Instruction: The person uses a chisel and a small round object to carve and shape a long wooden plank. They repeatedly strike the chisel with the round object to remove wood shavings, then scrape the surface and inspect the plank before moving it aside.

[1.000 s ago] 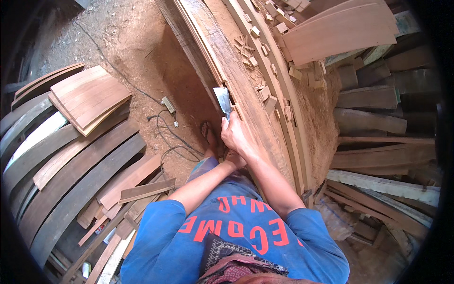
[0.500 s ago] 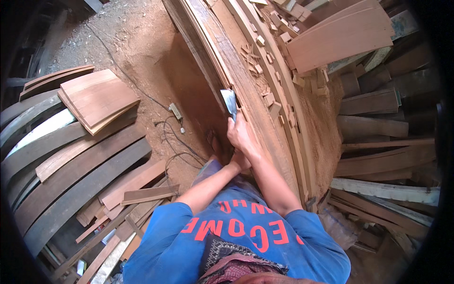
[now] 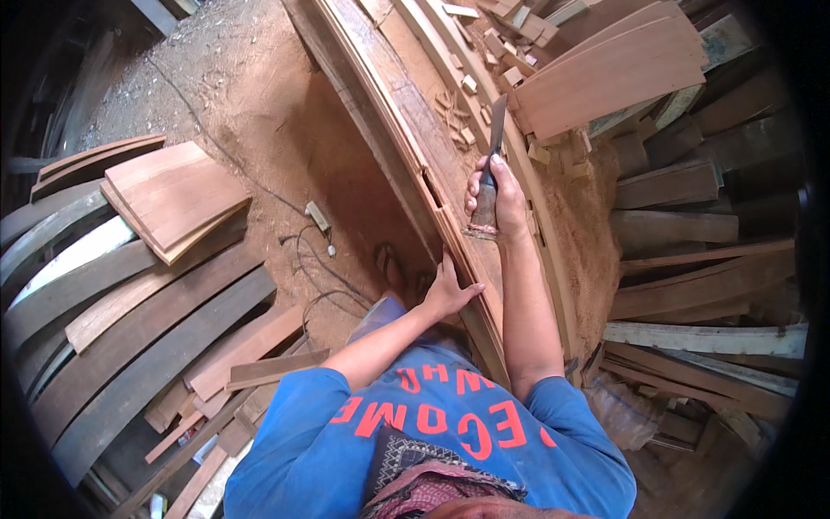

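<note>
1. We hold the chisel [image 3: 498, 125] in the right hand [image 3: 501, 197], fingers wrapped round its handle, blade pointing away from the body. It is raised over the long wooden beam [image 3: 415, 99], to the right of the slot [image 3: 431, 188] in the thin strips along the beam's left edge.
2. Our left hand [image 3: 450, 290] rests on those strips on the near side of the slot, thumb spread apart from the fingers; we cannot tell how hard it presses.
3. To work well here, we would keep that left hand behind the cutting edge and out of the blade's path, using it only to steady the wood.
4. We would choose the blade's angle before touching the wood, then use short, light pushes, since the strips look thin and could split along the grain.
5. We should also keep the loose offcuts [image 3: 454, 121] on the beam's far side away from our wrist.
6. As for writing, large red letters [image 3: 474, 441] run across the blue shirt [image 3: 290, 432], upside down to us. We can make out no brand or label on the chisel or the beam.
</note>
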A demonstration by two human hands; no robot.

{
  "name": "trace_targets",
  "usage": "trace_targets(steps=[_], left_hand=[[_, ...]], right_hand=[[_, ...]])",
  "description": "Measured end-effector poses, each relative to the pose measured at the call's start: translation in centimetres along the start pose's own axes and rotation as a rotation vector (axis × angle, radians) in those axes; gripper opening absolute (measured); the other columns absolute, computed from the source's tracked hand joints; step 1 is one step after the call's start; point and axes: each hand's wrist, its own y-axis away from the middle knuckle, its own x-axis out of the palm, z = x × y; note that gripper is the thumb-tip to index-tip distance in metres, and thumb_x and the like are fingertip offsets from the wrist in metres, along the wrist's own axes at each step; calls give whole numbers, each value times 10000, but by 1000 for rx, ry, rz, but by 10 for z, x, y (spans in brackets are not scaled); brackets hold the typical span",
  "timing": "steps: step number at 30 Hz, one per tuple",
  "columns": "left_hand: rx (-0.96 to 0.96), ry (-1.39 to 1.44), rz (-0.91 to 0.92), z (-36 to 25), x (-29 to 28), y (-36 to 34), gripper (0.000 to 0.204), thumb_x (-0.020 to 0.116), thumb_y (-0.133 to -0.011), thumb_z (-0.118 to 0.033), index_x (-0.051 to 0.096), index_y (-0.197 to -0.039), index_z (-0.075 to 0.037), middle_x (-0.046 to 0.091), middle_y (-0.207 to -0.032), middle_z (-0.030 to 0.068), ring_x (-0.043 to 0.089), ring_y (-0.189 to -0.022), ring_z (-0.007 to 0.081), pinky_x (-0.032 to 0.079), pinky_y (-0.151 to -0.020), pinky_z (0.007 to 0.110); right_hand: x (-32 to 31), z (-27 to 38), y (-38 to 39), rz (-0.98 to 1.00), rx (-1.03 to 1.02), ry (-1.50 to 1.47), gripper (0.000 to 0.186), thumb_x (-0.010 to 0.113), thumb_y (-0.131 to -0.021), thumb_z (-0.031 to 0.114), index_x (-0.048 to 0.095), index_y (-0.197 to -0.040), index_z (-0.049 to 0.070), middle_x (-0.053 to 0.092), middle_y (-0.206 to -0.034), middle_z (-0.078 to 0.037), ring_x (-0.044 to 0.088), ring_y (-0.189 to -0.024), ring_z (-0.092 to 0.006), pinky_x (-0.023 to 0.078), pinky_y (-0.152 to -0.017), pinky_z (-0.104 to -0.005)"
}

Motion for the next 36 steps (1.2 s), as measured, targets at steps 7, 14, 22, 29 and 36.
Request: trace_targets(steps=[7,14,22,29,36], left_hand=[[-241,84,-288,-31,-103,-114,897,797,-870,-519,421,-1451,52,617,-1234,253,686,-1004,297,574,-843,432],[-266,-360,-18,-59,-169,-204,543,743,-870,-582,697,-973,-51,747,-1005,205,724,-971,394,564,-844,492],[-301,-418,292,-53,-186,-236,458,722,-940,-499,779,-925,-45,781,-972,181,761,-922,301,589,-833,435],[-453,175,436,-24,-218,-276,294,598,-1052,-246,737,-1018,11,756,-829,81,666,-629,140,555,-611,303],[-566,138,152,5,-319,-305,296,586,-1056,-253,711,-1190,-21,760,-953,78,683,-735,143,567,-699,312]], right_hand=[[-25,-32,11,-317,114,128,232,595,-1035,341,521,-1087,128,595,-708,-61,624,-512,-173,522,-433,-323],[-25,-48,15,-399,174,290,229,605,-1036,294,499,-1062,93,595,-707,-74,630,-522,-198,540,-442,-363],[-19,-45,-6,-499,206,232,226,611,-1016,245,501,-1135,87,611,-732,-90,632,-528,-201,543,-428,-376],[-12,-31,-55,-399,103,169,272,583,-1017,206,511,-1251,86,625,-760,-92,644,-561,-200,565,-481,-358],[32,-13,-152,-423,246,444,279,581,-1051,280,497,-1272,132,584,-726,-55,621,-531,-174,533,-450,-341]])
